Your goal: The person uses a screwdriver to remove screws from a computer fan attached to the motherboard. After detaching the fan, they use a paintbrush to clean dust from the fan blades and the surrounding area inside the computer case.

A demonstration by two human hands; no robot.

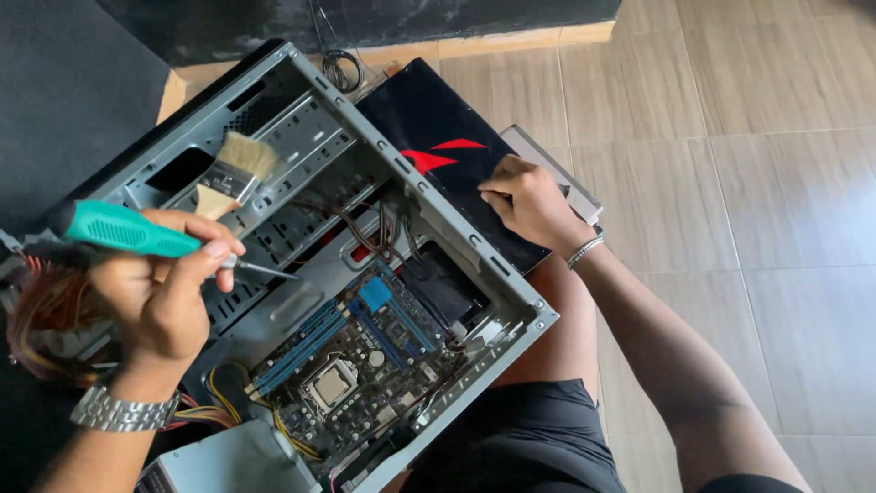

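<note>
Only package-type thing you've got here is that flat black box [438, 146] with the red mark, lying beside the open case under your right hand [527, 203]. No screens or signs.

Open grey metal computer case [511, 283] lies on its side across the person's lap, blue-slotted green motherboard [365, 356] inside at its near end, empty drive bays at the far end. Left hand [160, 292] sits over the case's left side holding a green-handled screwdriver [137, 233] and a wooden-handled flat paintbrush [233, 173], with a bundle of coloured wires [41, 315] further left outside the case. Right hand [525, 201] rests on a black flat panel with red marks [438, 137] just right of the case, on the tan tiled floor [748, 183].
</note>
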